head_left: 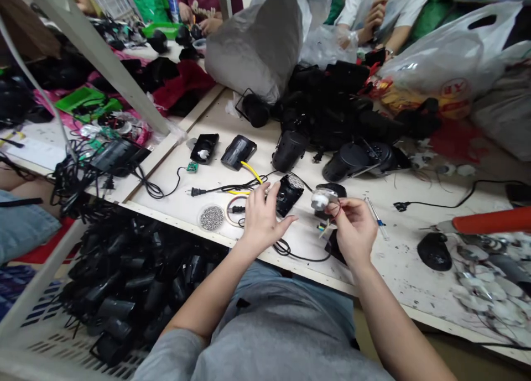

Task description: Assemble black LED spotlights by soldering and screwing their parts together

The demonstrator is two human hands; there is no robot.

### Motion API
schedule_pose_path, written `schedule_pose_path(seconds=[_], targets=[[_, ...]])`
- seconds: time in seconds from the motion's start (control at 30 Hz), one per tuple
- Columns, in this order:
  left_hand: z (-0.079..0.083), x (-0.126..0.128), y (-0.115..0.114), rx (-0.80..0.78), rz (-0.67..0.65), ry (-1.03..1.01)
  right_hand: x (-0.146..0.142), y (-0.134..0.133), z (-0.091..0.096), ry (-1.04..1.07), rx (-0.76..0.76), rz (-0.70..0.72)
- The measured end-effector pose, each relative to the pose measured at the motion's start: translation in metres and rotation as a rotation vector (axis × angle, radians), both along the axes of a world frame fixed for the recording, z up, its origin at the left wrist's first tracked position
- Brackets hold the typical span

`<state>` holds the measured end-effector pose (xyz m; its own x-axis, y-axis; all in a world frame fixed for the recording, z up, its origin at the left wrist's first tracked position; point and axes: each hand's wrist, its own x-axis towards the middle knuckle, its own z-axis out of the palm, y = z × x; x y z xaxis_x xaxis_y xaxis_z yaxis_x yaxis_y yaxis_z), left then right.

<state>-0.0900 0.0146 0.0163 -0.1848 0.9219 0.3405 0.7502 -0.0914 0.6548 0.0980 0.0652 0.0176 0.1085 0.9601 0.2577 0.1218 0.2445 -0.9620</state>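
Note:
My right hand (357, 229) pinches a small silver-and-white motor (319, 199) above the bench, with thin red wire at the fingertips. Below it hangs or lies a small circuit board (322, 227); which of the two I cannot tell. My left hand (265, 218) is spread open beside a black housing (289, 196) with a round grille, and I see nothing in its fingers. A yellow cable (251, 171) and a black power plug (194, 191) lie just beyond the left hand. Near its wrist stands a round dish of small screws (211, 217).
Black housings (290, 149) are heaped at the back. A basket (33, 337) of black parts stands below the bench edge on the left. An orange-handled tool (492, 220), a screwdriver (376, 218) and loose motors (483, 292) lie right. Other people work across the bench.

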Motion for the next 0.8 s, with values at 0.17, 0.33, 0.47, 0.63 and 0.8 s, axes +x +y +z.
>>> schedule_pose_path(seconds=[0.17, 0.33, 0.47, 0.63, 0.8], targets=[[-0.017, -0.006, 0.004, -0.081, -0.040, 0.135, -0.027, 0.018, -0.002, 0.126, -0.255, 0.173], [-0.014, -0.001, -0.013, 0.103, -0.098, -0.024, -0.030, 0.014, 0.003, 0.130, -0.418, 0.223], [-0.014, 0.003, -0.026, 0.164, -0.089, -0.032, -0.030, 0.007, 0.006, 0.100, -0.509, 0.248], [-0.019, 0.005, -0.030, 0.204, -0.053, -0.034, -0.029, -0.001, 0.006, 0.083, -0.546, 0.253], [-0.019, 0.006, -0.031, 0.209, -0.059, -0.010, -0.028, -0.004, 0.005, 0.066, -0.540, 0.250]])
